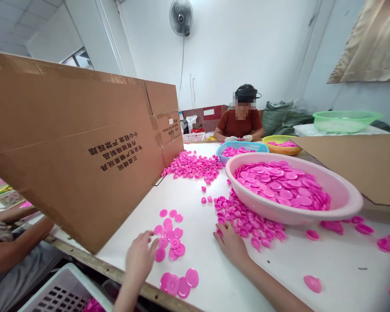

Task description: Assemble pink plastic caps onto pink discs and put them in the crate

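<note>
My left hand [140,256] rests on the white table [195,203] with fingers stretched toward a cluster of flat pink discs [169,236]; it holds nothing. A second small group of pink discs [178,284] lies near the table edge, just right of that wrist. My right hand [230,243] lies at the near edge of a heap of small pink caps [247,219], fingers curled into the pile; a ring shows on one finger. Whether it grips a cap is hidden.
A large pink basin [344,203] full of pink discs stands right of centre. A cardboard sheet [68,143] walls the left side, another [370,164] lies at right. A blue basket [242,147], yellow bowl [284,145], green basin [346,121], and a seated person [242,123] are beyond. Another person's arm [9,247] is at left.
</note>
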A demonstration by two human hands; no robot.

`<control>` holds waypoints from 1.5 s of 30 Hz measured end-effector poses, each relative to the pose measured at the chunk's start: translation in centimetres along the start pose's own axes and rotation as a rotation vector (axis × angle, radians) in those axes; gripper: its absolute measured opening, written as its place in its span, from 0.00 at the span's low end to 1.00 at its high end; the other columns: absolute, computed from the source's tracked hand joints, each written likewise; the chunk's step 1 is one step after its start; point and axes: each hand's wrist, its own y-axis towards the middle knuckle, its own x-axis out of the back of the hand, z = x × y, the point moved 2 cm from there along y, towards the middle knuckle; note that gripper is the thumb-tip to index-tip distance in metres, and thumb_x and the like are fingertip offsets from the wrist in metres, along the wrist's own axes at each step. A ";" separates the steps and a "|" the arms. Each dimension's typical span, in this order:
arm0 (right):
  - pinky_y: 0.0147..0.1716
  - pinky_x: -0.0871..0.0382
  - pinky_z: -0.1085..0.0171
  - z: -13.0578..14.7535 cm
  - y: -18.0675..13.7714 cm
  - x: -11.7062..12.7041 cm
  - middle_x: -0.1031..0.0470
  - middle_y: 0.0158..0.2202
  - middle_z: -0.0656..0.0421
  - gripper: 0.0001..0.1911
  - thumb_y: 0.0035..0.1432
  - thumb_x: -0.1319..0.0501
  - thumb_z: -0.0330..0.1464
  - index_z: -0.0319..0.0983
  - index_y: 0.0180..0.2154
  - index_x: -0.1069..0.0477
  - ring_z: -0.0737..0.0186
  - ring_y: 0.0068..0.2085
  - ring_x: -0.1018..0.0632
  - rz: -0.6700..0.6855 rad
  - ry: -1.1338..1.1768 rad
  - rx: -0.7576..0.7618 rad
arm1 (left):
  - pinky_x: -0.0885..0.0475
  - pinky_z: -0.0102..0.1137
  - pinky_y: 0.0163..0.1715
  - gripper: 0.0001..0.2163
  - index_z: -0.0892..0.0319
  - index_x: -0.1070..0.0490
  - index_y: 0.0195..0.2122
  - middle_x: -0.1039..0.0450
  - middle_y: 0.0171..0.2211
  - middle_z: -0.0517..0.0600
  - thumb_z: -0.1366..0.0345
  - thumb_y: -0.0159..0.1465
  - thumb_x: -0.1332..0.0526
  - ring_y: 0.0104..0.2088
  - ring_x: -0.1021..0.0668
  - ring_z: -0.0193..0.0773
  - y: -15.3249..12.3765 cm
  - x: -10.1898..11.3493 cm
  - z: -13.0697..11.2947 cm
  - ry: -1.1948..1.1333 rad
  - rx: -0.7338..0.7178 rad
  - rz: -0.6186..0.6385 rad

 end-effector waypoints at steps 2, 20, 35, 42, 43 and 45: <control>0.30 0.35 0.64 -0.1 -0.5 0.2 0.36 0.42 0.50 0.16 0.56 0.52 0.35 0.39 0.44 0.35 0.60 0.34 0.30 -0.022 0.062 0.075 | 0.37 0.30 0.35 0.15 0.56 0.37 0.42 0.32 0.39 0.52 0.58 0.60 0.56 0.38 0.29 0.38 3.3 -1.9 -4.5 -0.013 -0.031 0.075; 0.39 0.36 0.61 0.1 -1.2 2.0 0.30 0.41 0.54 0.17 0.56 0.50 0.39 0.38 0.43 0.34 0.58 0.40 0.29 0.001 0.389 0.087 | 0.37 0.30 0.32 0.09 0.59 0.33 0.34 0.33 0.33 0.51 0.63 0.55 0.48 0.32 0.30 0.36 6.6 -7.0 -9.2 -0.401 -0.148 0.140; 0.12 0.39 0.72 0.8 -0.5 0.1 0.35 0.18 0.64 0.15 0.48 0.43 0.38 0.34 0.35 0.35 0.71 0.15 0.33 0.128 0.958 -0.289 | 0.34 0.26 0.28 0.11 0.60 0.31 0.31 0.28 0.25 0.48 0.59 0.55 0.47 0.27 0.27 0.32 2.6 -9.1 -15.2 -0.959 -0.199 0.302; 0.14 0.35 0.72 0.9 -0.1 0.7 0.34 0.15 0.62 0.09 0.52 0.45 0.34 0.33 0.27 0.34 0.70 0.15 0.30 0.328 0.853 -0.371 | 0.36 0.27 0.31 0.10 0.59 0.32 0.28 0.30 0.29 0.48 0.61 0.56 0.49 0.28 0.28 0.31 2.1 -9.0 -15.4 -0.721 -0.296 0.179; 0.14 0.35 0.72 0.9 0.0 0.8 0.33 0.15 0.62 0.09 0.52 0.45 0.34 0.33 0.26 0.35 0.69 0.16 0.29 0.337 0.845 -0.383 | 0.36 0.27 0.31 0.10 0.59 0.32 0.27 0.30 0.31 0.48 0.61 0.56 0.49 0.29 0.28 0.31 2.2 -9.0 -15.4 -0.702 -0.296 0.168; 0.14 0.34 0.72 0.8 0.0 1.0 0.31 0.16 0.60 0.09 0.52 0.44 0.33 0.33 0.26 0.36 0.68 0.17 0.28 0.348 0.839 -0.408 | 0.36 0.26 0.30 0.10 0.59 0.32 0.28 0.30 0.30 0.48 0.61 0.56 0.49 0.28 0.28 0.31 2.5 -9.2 -15.1 -0.719 -0.287 0.244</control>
